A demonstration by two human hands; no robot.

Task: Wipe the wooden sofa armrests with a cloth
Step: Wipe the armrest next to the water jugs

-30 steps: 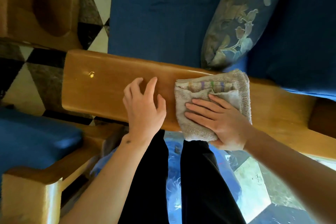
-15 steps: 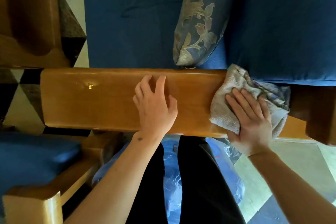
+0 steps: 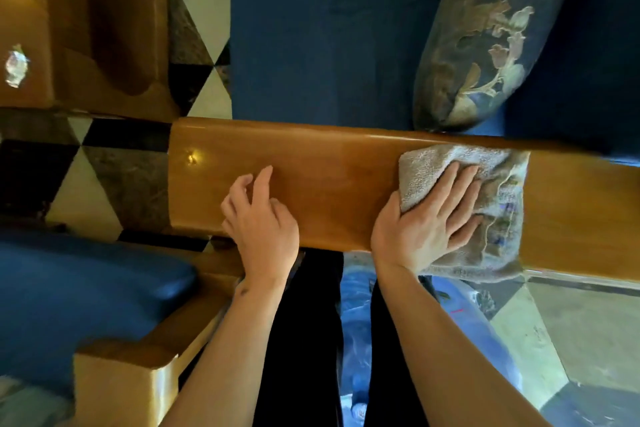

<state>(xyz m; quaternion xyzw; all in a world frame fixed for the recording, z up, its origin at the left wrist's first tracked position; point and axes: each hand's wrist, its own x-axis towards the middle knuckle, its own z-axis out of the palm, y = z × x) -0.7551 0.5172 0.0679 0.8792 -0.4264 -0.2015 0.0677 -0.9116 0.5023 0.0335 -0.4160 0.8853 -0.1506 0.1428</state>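
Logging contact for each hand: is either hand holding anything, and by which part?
The right hand presses flat on the cloth's left half against the wooden armrest. The left hand rests bare on the armrest.

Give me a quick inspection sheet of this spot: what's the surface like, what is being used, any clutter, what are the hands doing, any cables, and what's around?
Surface: wooden armrest, glossy, with a light glint near its left end.
Job's things: grey cloth, crumpled, lying on the armrest and hanging over its near edge.
Clutter: nothing seen on the armrest; blue plastic sheeting on the floor below.
Hands: right hand pressed flat on the cloth; left hand resting bare on the wood, fingers loosely curled.
Cables: nothing seen.
Surroundings: blue seat cushion beyond the armrest, floral pillow at its far edge, a second wooden chair at lower left, tiled floor.
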